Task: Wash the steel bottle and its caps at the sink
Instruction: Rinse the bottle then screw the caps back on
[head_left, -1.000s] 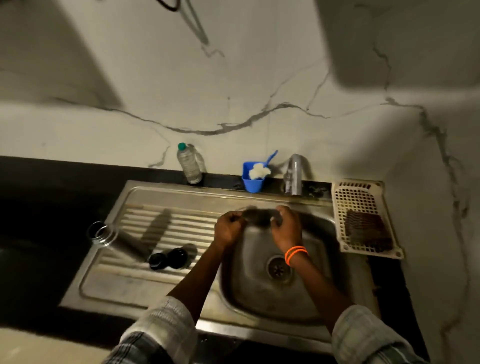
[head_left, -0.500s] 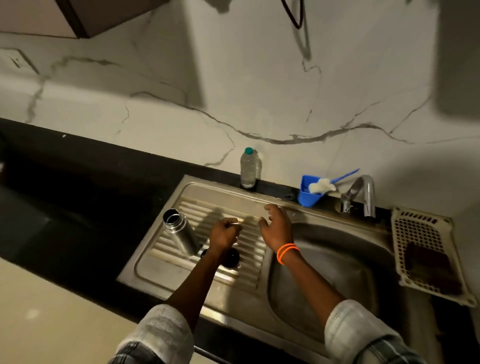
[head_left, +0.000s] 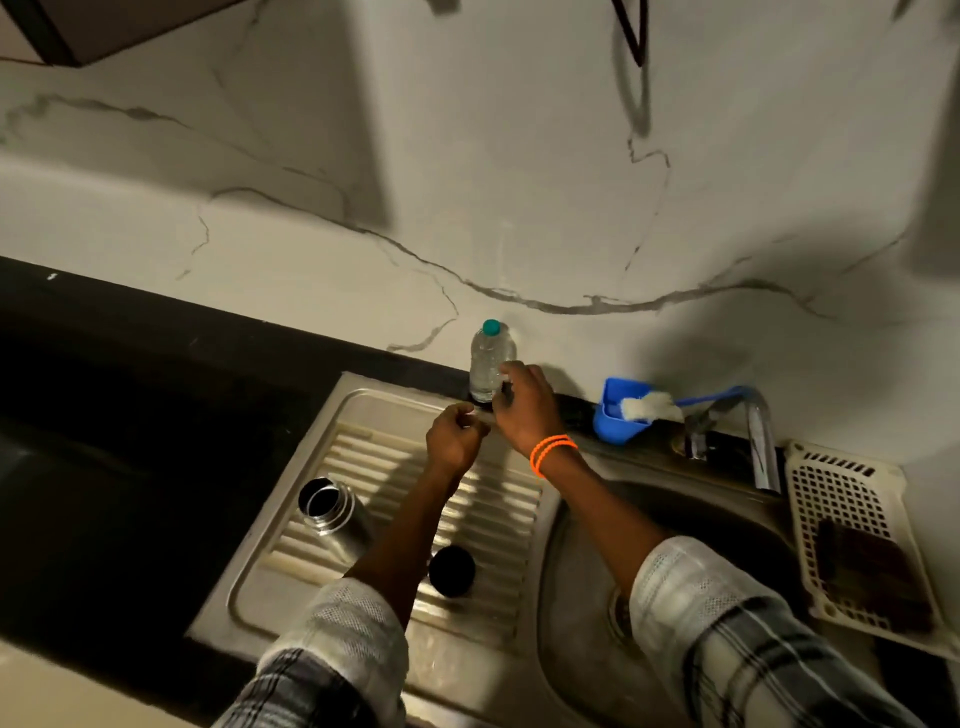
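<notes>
Two hands meet at the back of the sink's drainboard: the right hand has its fingers curled round the base of a clear plastic bottle, while the left hand, just beside it, is curled, and what it pinches I cannot tell. Nearer than the fingers, the open steel bottle lies left of the left forearm and a black cap right of it

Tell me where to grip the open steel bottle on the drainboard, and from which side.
Take the steel bottle round its smooth body just below the threaded neck, probably coming from above and the left, away from the left forearm. It appears to stand with its open mouth up, uncapped, so a wrap round the body should be steadier than pinching the rim. The black cap stands apart.
</notes>
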